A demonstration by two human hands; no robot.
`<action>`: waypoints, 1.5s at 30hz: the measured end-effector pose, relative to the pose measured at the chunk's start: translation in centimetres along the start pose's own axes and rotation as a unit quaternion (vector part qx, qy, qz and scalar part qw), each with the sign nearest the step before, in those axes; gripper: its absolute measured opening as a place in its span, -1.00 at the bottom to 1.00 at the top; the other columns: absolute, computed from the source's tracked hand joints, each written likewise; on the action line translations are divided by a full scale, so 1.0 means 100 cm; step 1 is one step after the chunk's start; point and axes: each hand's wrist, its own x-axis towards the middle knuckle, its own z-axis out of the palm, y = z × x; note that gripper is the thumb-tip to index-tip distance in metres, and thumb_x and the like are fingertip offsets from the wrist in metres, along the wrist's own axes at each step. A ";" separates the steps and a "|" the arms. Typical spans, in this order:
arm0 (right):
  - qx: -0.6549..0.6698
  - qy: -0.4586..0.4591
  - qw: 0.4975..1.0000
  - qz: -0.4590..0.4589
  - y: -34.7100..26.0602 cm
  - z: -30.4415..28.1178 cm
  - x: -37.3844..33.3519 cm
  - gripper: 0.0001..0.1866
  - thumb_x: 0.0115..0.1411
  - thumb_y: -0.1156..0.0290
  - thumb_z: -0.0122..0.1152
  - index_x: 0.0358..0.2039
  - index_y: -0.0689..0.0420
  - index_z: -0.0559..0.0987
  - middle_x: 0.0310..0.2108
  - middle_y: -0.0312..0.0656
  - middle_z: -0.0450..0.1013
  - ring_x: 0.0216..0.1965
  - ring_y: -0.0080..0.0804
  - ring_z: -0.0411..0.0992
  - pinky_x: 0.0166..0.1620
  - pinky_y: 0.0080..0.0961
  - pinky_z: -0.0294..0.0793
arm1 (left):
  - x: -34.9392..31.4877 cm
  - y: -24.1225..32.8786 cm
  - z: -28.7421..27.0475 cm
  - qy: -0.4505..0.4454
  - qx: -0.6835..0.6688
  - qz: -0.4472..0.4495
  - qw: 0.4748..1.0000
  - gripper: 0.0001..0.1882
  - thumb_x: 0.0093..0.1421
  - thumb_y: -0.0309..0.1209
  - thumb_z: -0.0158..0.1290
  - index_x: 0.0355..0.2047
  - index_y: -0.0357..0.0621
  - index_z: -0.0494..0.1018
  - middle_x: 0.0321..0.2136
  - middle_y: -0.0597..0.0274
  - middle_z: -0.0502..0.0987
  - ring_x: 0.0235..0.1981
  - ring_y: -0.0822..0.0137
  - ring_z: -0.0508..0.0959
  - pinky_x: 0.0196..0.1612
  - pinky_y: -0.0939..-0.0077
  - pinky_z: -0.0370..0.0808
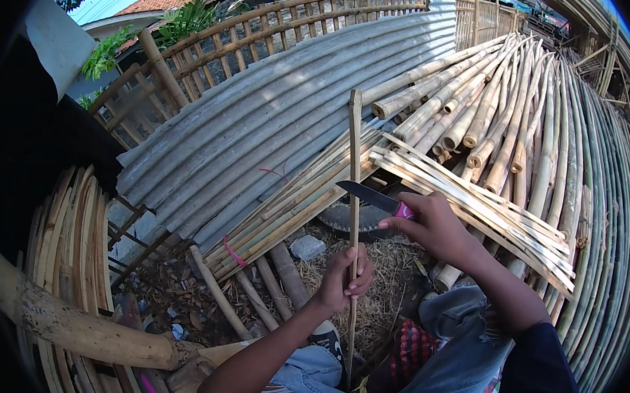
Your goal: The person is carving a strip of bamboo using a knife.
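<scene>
My left hand is closed around a long, thin bamboo strip below its middle. The strip stands almost upright between my knees, its top leaning slightly right. In my right hand is a knife with a pink handle and a dark blade. The blade points left, and its tip part lies at the strip, above my left hand. Whether the edge bites into the bamboo I cannot tell. Behind the strip lies a bundle of split bamboo, bound with a pink tie.
Pale split strips lie on a large pile of bamboo poles at right. Green poles run along the far right. Corrugated sheets lean on a bamboo fence. A thick bamboo pole crosses lower left, near stacked slats.
</scene>
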 end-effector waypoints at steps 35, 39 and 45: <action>-0.121 0.142 0.979 -0.085 0.009 -0.015 0.012 -0.66 0.13 0.19 0.10 -0.54 0.24 0.40 -0.63 -0.02 0.31 -0.56 -0.05 0.33 -0.45 -0.24 0.28 | 0.010 -0.007 0.007 0.006 0.011 0.000 1.000 -0.51 0.20 0.11 -0.18 -0.55 -0.06 0.17 -0.83 0.43 0.10 -0.86 0.62 0.06 -0.78 0.74 0.07; -0.184 0.233 0.933 -0.206 0.013 -0.012 0.014 -0.64 0.13 0.18 0.10 -0.45 0.28 0.37 -0.58 -0.02 0.26 -0.56 -0.04 0.28 -0.44 -0.24 0.27 | 0.007 -0.009 0.009 -0.002 0.010 0.001 1.000 -0.52 0.21 0.10 -0.18 -0.56 -0.06 0.17 -0.83 0.43 0.10 -0.86 0.62 0.06 -0.79 0.73 0.06; -0.252 0.065 0.958 -0.117 0.008 -0.009 0.006 -0.59 0.11 0.00 0.06 -0.49 0.14 0.38 -0.67 -0.16 0.34 -0.57 -0.17 0.40 -0.51 -0.28 0.31 | 0.007 -0.006 0.006 -0.005 -0.001 0.013 1.000 -0.53 0.22 0.08 -0.19 -0.55 -0.07 0.18 -0.83 0.42 0.11 -0.87 0.61 0.06 -0.79 0.73 0.05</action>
